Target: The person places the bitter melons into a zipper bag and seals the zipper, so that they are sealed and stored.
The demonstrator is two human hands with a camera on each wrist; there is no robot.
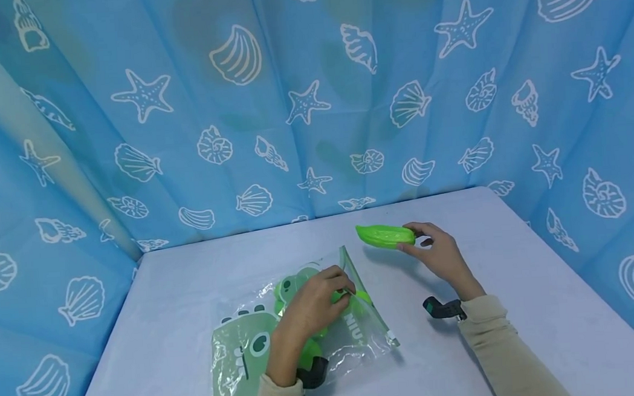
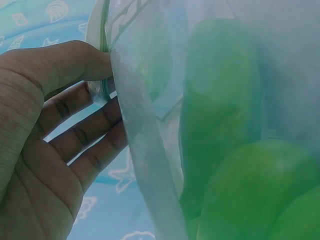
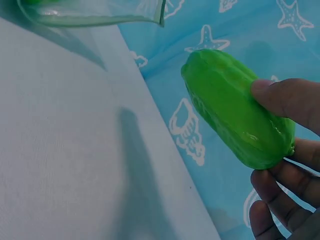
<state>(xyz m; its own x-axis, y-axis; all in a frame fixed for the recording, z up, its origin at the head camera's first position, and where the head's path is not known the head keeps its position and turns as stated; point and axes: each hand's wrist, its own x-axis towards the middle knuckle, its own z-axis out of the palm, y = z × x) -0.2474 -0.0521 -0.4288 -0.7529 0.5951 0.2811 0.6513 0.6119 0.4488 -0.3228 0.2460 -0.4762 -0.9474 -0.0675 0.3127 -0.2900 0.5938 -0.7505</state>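
Note:
My right hand pinches a bright green toy vegetable, plump and ridged with a pointed tip, and holds it above the table right of the bag. In the right wrist view the thumb presses one side of the toy vegetable and fingers support it from below. My left hand pinches the edge of a clear zip bag near its slider-zip mouth. Green cartoon faces are printed on the bag. Through its wall in the left wrist view show several green rounded things, blurred by the plastic.
A white-covered table lies under everything. Behind it and at the sides hangs a blue curtain with white shells and starfish. A black wrist camera sits on the right wrist, and another on the left.

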